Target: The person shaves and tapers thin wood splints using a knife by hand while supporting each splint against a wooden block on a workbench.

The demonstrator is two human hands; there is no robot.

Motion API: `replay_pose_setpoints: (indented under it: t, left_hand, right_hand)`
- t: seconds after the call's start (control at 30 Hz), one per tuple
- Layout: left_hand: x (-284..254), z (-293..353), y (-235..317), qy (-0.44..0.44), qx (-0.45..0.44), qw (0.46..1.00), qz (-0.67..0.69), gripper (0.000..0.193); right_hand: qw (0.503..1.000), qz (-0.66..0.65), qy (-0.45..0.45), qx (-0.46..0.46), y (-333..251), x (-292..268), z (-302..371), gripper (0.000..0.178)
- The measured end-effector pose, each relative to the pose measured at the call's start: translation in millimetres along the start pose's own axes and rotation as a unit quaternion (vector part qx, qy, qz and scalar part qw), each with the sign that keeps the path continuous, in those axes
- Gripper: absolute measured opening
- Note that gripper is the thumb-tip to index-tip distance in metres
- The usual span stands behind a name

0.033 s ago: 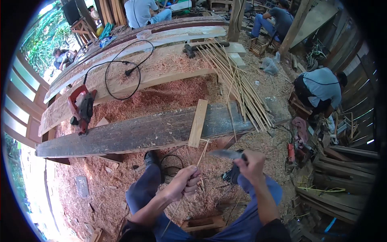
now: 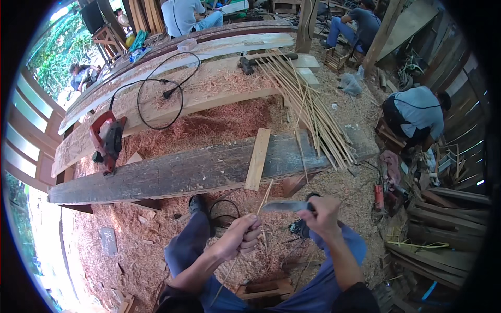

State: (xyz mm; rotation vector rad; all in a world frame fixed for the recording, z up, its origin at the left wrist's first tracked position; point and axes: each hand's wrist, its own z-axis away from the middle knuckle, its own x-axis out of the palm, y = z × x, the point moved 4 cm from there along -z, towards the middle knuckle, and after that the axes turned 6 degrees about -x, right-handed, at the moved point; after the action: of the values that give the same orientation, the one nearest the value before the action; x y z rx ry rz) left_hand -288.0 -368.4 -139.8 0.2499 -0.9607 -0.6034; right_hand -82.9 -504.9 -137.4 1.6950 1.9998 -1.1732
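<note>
My left hand (image 2: pixel 237 240) is closed round a thin bamboo stick (image 2: pixel 223 279). The stick's upper end leans up past my thumb and looks split into slivers; its lower end slants down over my lap. A knife (image 2: pixel 279 206) is gripped in my right hand (image 2: pixel 323 216), its broad blade pointing left. The blade tip lies beside the stick, just above my left fist; whether it touches cannot be made out. Both hands are over my knees, in front of a dark plank (image 2: pixel 182 175). A short pale board (image 2: pixel 258 159) lies across that plank.
A bundle of thin sticks (image 2: pixel 313 115) rests across the planks at right. A red power planer (image 2: pixel 107 141) with a looped black cable (image 2: pixel 181 101) sits at left. A hammer (image 2: pixel 246 65) lies farther back. Shavings cover the floor. A co-worker (image 2: pixel 415 115) crouches at right; others sit behind.
The knife and my right hand have shifted slightly left and down, bringing the blade closer to the stick. My left hand stays nearly in place, still holding the stick.
</note>
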Motion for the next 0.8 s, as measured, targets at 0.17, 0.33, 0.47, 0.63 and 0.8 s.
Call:
replay_pose_setpoints:
  t: [0.17,0.33,0.47,0.63,0.8]
  left_hand:
    - [4,-6,-4,0.012,0.001,1.0,-0.016,0.029]
    - [5,-4,6,0.014,0.029,0.998,-0.045,0.031]
    - [-2,1,11,0.007,0.017,0.999,-0.039,0.031]
    - [-7,10,10,-0.059,0.003,0.997,-0.039,0.03]
    - [-13,7,12,-0.018,0.108,0.993,-0.039,0.028]
  right_hand:
    - [0.995,-0.058,-0.065,-0.049,-31,28,-23,0.063]
    - [0.997,-0.053,-0.049,-0.029,-25,39,-32,0.062]
    - [0.998,0.027,-0.061,-0.023,-6,25,-44,0.063]
    - [0.986,0.117,0.072,0.098,40,-6,-34,0.062]
    - [0.999,-0.039,-0.008,0.033,-16,20,-24,0.06]
